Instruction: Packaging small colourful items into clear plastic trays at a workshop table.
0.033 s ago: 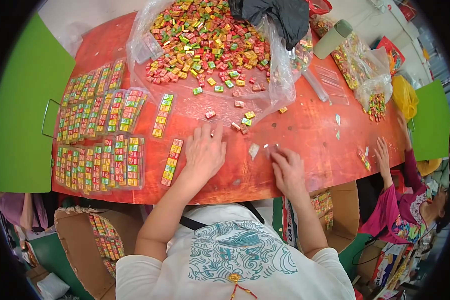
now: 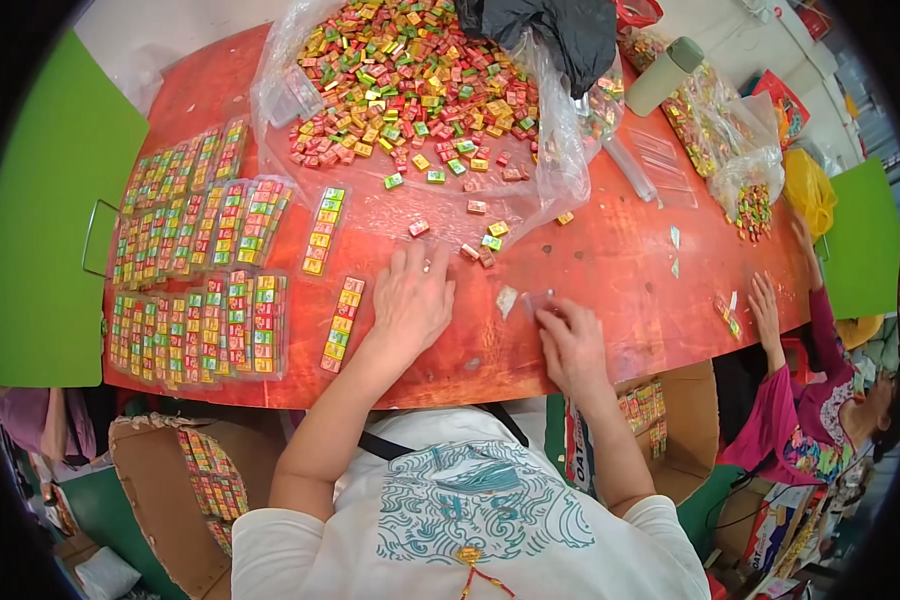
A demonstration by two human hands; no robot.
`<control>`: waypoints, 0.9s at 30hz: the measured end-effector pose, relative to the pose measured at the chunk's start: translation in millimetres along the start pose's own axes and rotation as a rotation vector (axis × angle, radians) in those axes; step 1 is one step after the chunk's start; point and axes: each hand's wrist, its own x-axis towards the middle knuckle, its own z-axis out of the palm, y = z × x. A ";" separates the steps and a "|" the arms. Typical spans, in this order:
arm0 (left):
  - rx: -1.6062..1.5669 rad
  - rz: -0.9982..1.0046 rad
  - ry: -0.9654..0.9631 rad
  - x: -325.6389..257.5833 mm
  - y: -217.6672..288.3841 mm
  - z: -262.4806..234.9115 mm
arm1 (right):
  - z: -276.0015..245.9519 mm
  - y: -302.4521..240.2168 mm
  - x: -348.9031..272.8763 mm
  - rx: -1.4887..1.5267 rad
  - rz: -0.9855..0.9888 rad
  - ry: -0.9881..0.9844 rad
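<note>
My left hand (image 2: 415, 302) rests on the red table, its fingers stretched forward and holding nothing. Just beyond its fingertips lie a few loose small wrapped blocks (image 2: 419, 228), red, brown, yellow and green. To its left is a clear strip (image 2: 342, 325) filled with a row of such blocks, and a second filled strip (image 2: 325, 232) lies farther off. My right hand (image 2: 573, 345) is curled, thumb and forefinger pinching the edge of a small clear plastic piece (image 2: 539, 299); its full outline is hard to see. A pale scrap (image 2: 507, 301) lies between my hands.
A big heap of wrapped blocks (image 2: 410, 90) lies on clear plastic sheeting at the back. Many filled strips (image 2: 195, 325) are ranged at the left. A bottle (image 2: 664, 77) stands back right. A co-worker's hands (image 2: 765, 310) are at the right edge. Cardboard boxes (image 2: 160, 480) flank me.
My right hand and the clear piece have shifted slightly left. My left hand has moved only a little.
</note>
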 end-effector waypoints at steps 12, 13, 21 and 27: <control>-0.286 0.001 0.063 16.8 -14.0 3.9 | 34.6 -20.7 74.1 0.061 -0.307 0.025; -0.166 -0.041 0.038 16.9 -8.6 2.1 | 39.7 -18.0 81.1 0.004 -0.244 0.058; 0.200 0.030 0.149 10.7 -7.9 19.2 | 47.1 -17.8 85.1 -0.049 -0.215 0.049; 0.203 0.044 0.179 26.0 -20.9 20.0 | 44.2 -23.6 95.6 -0.012 -0.231 0.086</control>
